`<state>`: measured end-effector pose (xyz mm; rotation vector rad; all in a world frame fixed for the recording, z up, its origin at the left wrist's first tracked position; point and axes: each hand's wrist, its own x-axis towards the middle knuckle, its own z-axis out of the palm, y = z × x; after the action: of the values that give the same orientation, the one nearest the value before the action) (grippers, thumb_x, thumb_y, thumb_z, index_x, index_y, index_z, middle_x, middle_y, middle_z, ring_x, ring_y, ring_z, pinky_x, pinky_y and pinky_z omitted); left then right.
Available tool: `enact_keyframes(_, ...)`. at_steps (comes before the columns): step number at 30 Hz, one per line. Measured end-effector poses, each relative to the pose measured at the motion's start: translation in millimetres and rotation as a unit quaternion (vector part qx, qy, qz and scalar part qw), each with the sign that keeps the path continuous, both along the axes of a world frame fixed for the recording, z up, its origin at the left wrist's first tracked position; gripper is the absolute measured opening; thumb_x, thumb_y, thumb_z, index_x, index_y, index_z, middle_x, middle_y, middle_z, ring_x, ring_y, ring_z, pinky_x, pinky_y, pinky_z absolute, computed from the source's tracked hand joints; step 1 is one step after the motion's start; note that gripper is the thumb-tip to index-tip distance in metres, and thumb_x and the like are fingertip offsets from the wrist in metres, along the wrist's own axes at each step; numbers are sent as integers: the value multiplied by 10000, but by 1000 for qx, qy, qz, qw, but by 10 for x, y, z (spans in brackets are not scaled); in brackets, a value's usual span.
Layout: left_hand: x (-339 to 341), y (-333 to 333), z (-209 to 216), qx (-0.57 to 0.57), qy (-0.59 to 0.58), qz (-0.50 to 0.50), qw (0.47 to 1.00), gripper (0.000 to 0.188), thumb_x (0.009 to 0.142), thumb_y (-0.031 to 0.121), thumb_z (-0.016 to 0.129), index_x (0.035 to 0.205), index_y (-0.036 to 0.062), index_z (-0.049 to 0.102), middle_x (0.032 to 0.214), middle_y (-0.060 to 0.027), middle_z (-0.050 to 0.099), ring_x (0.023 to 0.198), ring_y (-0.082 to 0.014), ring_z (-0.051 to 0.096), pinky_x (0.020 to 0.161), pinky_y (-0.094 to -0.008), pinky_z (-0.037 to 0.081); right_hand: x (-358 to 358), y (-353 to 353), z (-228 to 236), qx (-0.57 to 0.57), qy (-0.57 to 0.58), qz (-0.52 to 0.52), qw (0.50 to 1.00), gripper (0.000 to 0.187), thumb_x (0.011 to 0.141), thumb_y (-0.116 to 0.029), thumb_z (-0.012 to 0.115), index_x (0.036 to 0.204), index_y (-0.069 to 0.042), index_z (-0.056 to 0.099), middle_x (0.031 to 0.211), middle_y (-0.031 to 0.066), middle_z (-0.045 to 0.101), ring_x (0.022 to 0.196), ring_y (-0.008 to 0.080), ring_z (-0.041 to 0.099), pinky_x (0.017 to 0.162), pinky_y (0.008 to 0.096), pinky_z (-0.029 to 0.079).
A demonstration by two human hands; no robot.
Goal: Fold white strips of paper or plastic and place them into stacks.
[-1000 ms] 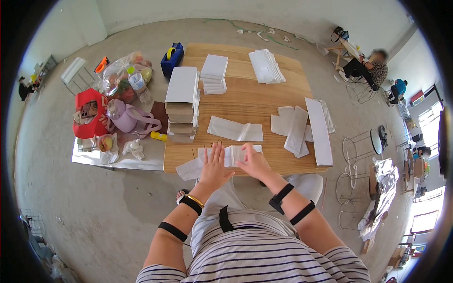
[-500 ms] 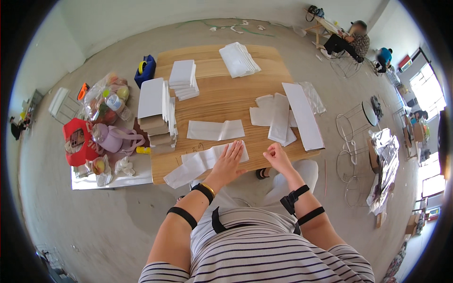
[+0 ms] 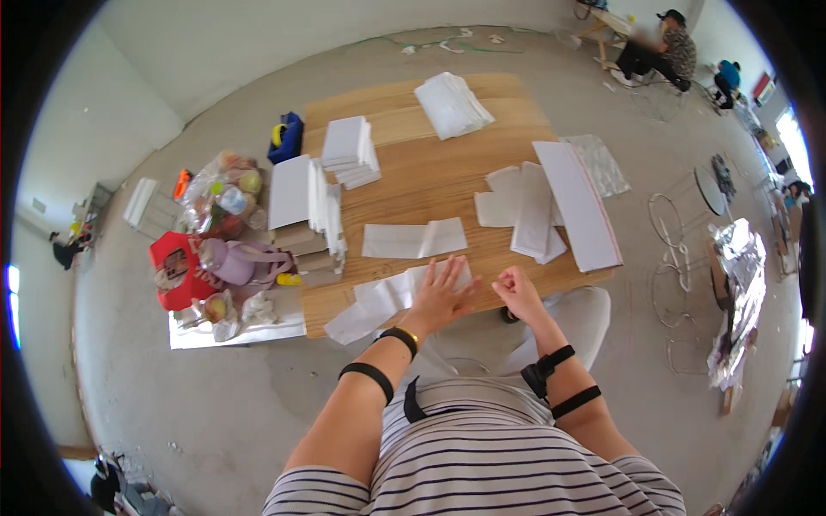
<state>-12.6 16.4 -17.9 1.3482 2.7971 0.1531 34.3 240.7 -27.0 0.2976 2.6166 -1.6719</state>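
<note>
so comparing with half a second back, the left hand (image 3: 440, 297) is now lying flat on the long white sheet (image 3: 387, 299) at the near edge of the counter (image 3: 430, 185), fingers spread wide and pressing it down; a moment ago that hand was sitting more to the left of the sheet, so it's been sliding rightward along it, looks like smoothing or creasing to me; the right hand (image 3: 516, 290) is pulling off the paper, now hovering just right of the sheet with its fingers curled in loosely, pinching nothing I can make out; the sheet itself is running from lower-left of centre toward centre frame, its left end hanging past the counter edge; my read is the fold on this piece is getting pressed in, and the right hand is coming free for the next bit.

around it: another folded white sheet (image 3: 415, 239) lying just above, a fan of white sheets (image 3: 551, 202) to the right, stacks of white packs (image 3: 348, 150) upper left, and a red bag (image 3: 176, 268) on the floor at left.
</note>
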Motion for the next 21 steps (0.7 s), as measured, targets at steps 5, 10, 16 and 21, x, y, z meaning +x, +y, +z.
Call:
enact_keyframes(5, 49, -36, 114, 62, 15, -37, 997, 687, 940, 509, 532, 1548, 319, 275, 1620, -189, 135, 1495, -395, 120, 1186, -586, 115, 7, 71, -46, 13, -8, -3, 1000, 270, 871, -210, 720, 1010, -46, 557, 807, 89, 637, 711, 207, 613, 665, 345, 505)
enact_keyframes(10, 305, -673, 340, 162, -25, 229, 960, 754, 870, 310, 683, 1481, 50, 327, 1544, -212, 275, 1437, -409, 235, 1156, -554, 204, 34, 156, -37, 9, -5, -6, 1000, 221, 887, -209, 703, 984, -51, 582, 772, 56, 609, 671, 163, 575, 641, 313, 491)
enact_keyframes(16, 829, -1915, -114, 302, -99, 614, 722, 523, 818, 343, 755, 1160, 3, 552, 1279, -187, 552, 1159, -311, 529, 948, -446, 440, 4, 18, 33, -21, -13, 1, 1000, 157, 903, -190, 681, 938, -53, 613, 729, 22, 591, 621, 111, 528, 606, 277, 469)
enact_keyframes(21, 989, -2200, -472, 451, -297, 658, 525, 459, 834, 411, 767, 1008, 8, 634, 997, -92, 658, 830, -193, 589, 697, -350, 468, -44, -85, 125, -24, -2, 20, 1000, 135, 914, -169, 666, 921, -38, 633, 718, 15, 607, 638, 92, 543, 604, 268, 467)
